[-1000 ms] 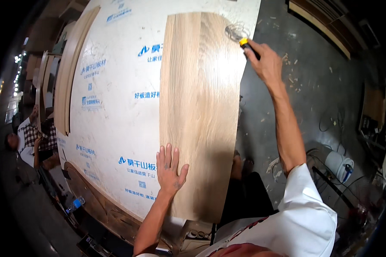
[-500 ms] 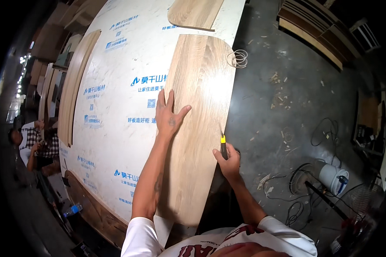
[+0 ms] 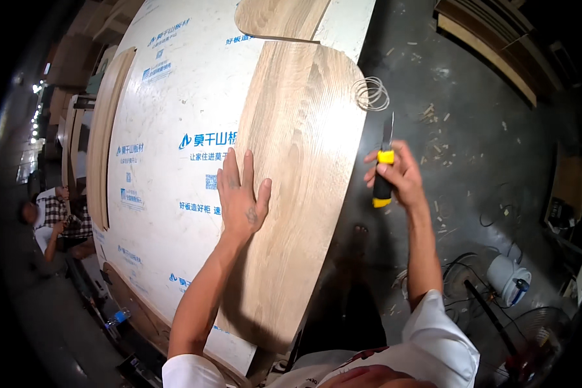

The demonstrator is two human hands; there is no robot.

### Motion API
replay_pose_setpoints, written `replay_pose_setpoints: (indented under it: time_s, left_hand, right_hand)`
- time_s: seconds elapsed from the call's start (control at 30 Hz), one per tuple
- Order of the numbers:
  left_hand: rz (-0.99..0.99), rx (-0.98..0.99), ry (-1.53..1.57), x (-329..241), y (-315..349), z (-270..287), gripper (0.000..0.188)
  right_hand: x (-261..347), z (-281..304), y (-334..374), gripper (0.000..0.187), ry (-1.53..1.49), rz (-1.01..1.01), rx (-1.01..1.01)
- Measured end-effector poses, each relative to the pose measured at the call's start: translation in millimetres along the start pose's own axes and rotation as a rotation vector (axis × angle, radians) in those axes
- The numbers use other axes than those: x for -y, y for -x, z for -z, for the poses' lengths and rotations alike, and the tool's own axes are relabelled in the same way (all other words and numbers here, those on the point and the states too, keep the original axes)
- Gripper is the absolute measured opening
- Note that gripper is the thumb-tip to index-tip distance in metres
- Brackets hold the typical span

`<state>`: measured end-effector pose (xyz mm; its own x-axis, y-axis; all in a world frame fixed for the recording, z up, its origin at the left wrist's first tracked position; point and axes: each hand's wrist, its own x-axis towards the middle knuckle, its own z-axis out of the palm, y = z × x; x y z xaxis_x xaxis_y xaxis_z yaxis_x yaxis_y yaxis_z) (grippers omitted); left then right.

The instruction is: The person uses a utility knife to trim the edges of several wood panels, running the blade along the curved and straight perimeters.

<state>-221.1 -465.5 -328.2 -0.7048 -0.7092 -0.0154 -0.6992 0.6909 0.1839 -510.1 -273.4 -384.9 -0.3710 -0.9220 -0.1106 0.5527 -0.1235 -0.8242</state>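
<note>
A wood-grain board (image 3: 297, 194) with a rounded far right corner lies along the right side of a white printed sheet (image 3: 168, 110). My left hand (image 3: 242, 200) rests on its left edge, fingers stretched out and apart. Off the board's right edge, my right hand (image 3: 401, 171) grips a black and yellow utility knife (image 3: 383, 184), its blade pointing up and away from me. A loose coil of thin pale edging strip (image 3: 372, 94) hangs at the far right corner of the board.
Another wood-grain board (image 3: 281, 16) lies beyond. Long strips (image 3: 113, 136) are stacked at the left, where a person (image 3: 58, 216) sits. On the grey floor are scraps (image 3: 427, 113), a white bucket (image 3: 506, 278) and a fan (image 3: 540, 336) with cables. More boards (image 3: 485, 48) lie at the far right.
My right hand has lifted off the board's right edge and moved right and farther away with the knife. My left hand has slid slightly nearer along the left edge.
</note>
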Motion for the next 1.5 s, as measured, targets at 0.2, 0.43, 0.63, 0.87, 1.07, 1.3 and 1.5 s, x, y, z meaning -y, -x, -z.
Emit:
replay_pose_setpoints:
  time_s: [0.2,0.43,0.63,0.87,1.07,1.3,1.5]
  left_hand:
    - [-0.016,-0.018,0.003,5.6,0.3,-2.1,0.065]
    - [-0.026,-0.007,-0.026,9.9,-1.5,4.0,0.063]
    - [-0.039,-0.013,0.023,0.0,-3.0,-2.9,0.062]
    - [-0.051,-0.041,0.032,5.9,0.7,-7.0,0.065]
    - [-0.026,-0.115,-0.031,18.3,7.2,-15.3,0.063]
    - [0.009,-0.163,-0.011,7.7,3.6,-24.6,0.067]
    - [-0.068,-0.259,0.041,13.5,-0.9,-29.2,0.066]
  right_hand:
    - [23.7,3.4,-52.5,0.033,0.708,0.18,-0.091]
    - [21.0,4.6,-92.0,0.042,1.124,0.551,-0.147]
    - [22.0,15.7,-94.6,0.043,1.136,0.587,-0.121]
    - [0.2,5.1,-87.1,0.037,1.125,0.642,-0.238]
    - [-26.0,-22.3,-47.8,0.039,1.044,0.562,-0.265]
    - [-65.5,-72.0,45.7,0.033,1.017,0.486,-0.319]
    - [-110.6,-127.5,146.3,0.041,0.968,0.548,-0.277]
